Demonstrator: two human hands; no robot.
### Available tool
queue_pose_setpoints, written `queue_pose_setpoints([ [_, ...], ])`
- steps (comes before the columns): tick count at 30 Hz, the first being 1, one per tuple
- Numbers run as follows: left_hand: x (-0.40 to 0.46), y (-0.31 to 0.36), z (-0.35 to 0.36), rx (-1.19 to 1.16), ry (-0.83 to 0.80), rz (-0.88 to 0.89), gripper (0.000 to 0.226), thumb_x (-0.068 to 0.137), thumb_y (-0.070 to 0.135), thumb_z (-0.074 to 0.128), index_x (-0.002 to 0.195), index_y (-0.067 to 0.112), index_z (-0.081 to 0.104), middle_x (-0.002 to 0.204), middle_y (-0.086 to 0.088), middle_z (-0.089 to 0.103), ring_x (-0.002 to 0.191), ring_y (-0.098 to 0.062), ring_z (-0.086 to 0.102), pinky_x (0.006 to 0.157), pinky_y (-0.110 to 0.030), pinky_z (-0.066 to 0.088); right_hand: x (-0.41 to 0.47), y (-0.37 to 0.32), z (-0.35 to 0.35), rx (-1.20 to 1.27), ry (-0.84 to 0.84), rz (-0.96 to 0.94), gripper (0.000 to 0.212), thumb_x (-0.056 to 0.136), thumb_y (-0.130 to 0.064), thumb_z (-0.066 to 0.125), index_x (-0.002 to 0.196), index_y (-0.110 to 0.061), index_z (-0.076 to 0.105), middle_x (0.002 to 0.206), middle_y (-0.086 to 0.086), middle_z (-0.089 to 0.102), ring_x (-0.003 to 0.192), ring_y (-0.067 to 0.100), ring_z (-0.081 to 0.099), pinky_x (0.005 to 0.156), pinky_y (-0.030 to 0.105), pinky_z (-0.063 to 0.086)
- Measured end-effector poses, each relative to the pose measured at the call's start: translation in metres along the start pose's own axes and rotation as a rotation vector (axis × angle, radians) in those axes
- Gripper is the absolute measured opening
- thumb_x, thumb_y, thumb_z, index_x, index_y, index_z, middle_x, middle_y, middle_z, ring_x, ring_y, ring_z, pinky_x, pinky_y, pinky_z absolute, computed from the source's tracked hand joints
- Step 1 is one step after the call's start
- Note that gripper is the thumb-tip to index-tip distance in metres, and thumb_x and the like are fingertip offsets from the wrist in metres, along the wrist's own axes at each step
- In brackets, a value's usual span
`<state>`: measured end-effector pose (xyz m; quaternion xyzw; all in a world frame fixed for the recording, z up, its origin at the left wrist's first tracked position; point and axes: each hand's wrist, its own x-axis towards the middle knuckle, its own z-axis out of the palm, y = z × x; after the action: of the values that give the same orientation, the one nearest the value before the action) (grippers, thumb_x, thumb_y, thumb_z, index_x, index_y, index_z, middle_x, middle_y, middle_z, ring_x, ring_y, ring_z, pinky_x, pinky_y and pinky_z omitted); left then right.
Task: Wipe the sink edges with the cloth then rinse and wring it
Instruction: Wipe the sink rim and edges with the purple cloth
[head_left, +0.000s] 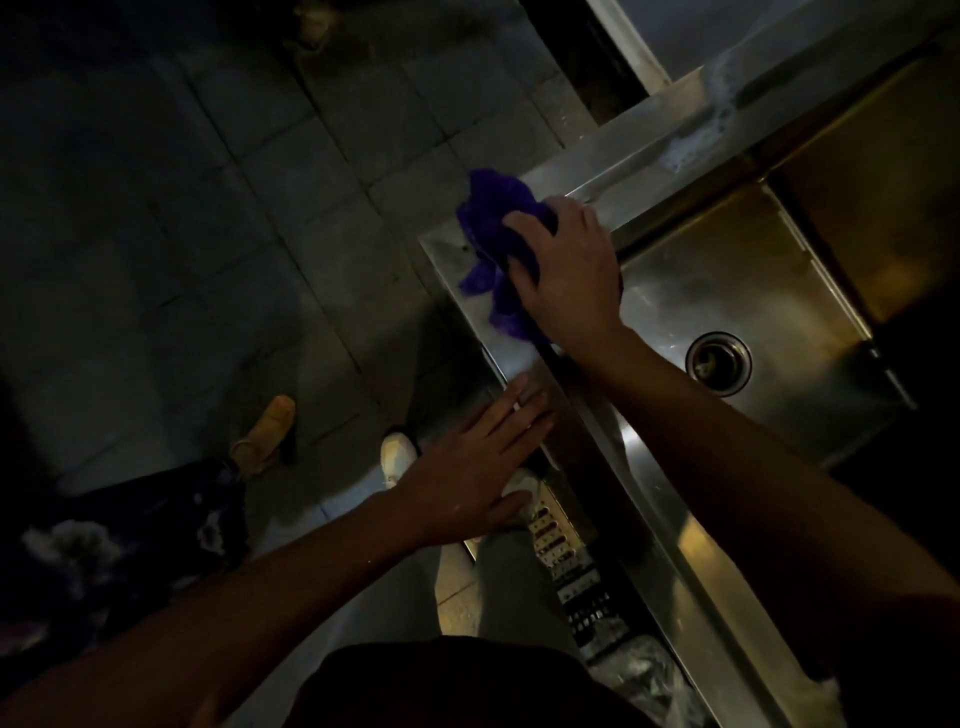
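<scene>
Right hand (566, 275) grip clenched on purple cloth (491, 234) at sink (644, 156) corner; left hand (475, 467) flat, released.

— Cloth (493, 244)?
— Purple, crumpled, bunched up on the near left corner of the sink's rim; one end trailing along the front edge, partly covered from above.
— And the sink (748, 306)?
— Stainless steel, rectangular basin, round drain (718, 364) in the floor. Flat rim all round, shiny, with white suds on the back edge towards the right.
</scene>
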<state>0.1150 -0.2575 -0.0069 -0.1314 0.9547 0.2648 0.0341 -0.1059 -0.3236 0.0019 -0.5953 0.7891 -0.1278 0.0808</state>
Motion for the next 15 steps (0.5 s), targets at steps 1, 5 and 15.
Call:
queue_pose_setpoints([
  [1,0.0,0.0,0.0,-0.012,-0.005,-0.002,0.076,0.096,0.044,0.055,0.155,0.005,0.026,0.166,-0.016,0.011,0.154,-0.033,0.0,0.117,-0.052,0.028,-0.003,-0.001,-0.001,0.006,-0.013,-0.01,0.039,0.093,-0.04,0.054,0.131,-0.028,0.052,0.133,0.012,0.052,0.121,0.029,0.05,0.098,0.042,0.046],
  [5,0.0,0.0,0.002,-0.037,-0.018,-0.006,0.076,0.099,0.046,0.052,0.156,0.006,0.024,0.166,-0.014,0.008,0.154,-0.032,-0.001,0.119,-0.054,0.023,-0.024,0.005,-0.01,-0.003,-0.096,-0.051,0.04,0.091,-0.041,0.056,0.129,-0.027,0.053,0.129,0.013,0.053,0.117,0.03,0.052,0.093,0.042,0.046],
  [15,-0.009,-0.006,-0.01,0.099,0.0,-0.086,0.071,0.096,0.047,0.045,0.156,0.013,0.028,0.165,-0.008,0.017,0.154,-0.029,0.009,0.12,-0.057,0.022,-0.089,0.031,-0.043,-0.014,-0.316,0.018,0.044,0.086,-0.046,0.062,0.126,-0.031,0.05,0.121,0.013,0.054,0.103,0.029,0.056,0.076,0.039,0.053],
])
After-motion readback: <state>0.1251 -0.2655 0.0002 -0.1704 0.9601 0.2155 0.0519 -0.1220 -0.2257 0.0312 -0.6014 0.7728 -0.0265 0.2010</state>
